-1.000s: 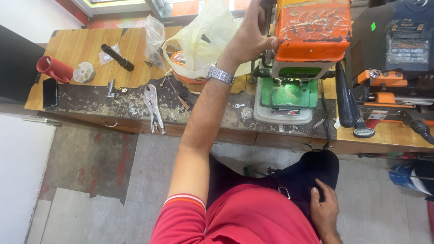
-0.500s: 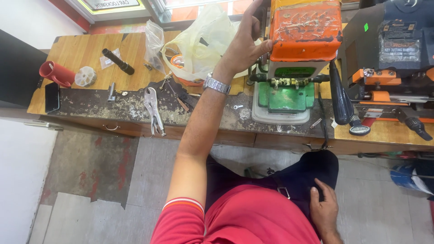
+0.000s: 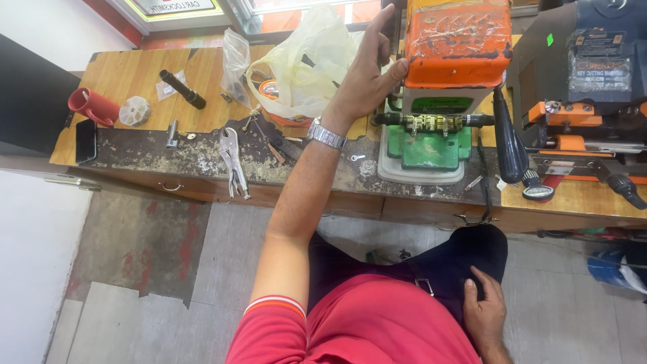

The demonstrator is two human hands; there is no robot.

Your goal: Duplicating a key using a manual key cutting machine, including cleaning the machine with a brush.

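Note:
My left hand (image 3: 367, 74) is raised at the left side of an orange and green key cutting machine (image 3: 445, 87), fingers spread, thumb touching the orange housing, holding nothing. A metal watch (image 3: 326, 135) is on that wrist. My right hand (image 3: 486, 311) rests flat on my dark trouser leg, empty. The machine's vise bar (image 3: 424, 121) sits just right of the left hand.
A worn wooden bench (image 3: 135, 87) carries locking pliers (image 3: 233, 162), a yellowish plastic bag (image 3: 303, 61), a red cup (image 3: 91, 106), a black phone (image 3: 85, 140), a black cylinder (image 3: 182, 89) and a second dark and orange machine (image 3: 593, 87). A black-handled tool (image 3: 513, 152) lies right of the green base.
My left hand has let go of the top left of the machine and its fingers have spread. The view has tilted down a little. The right hand has not moved.

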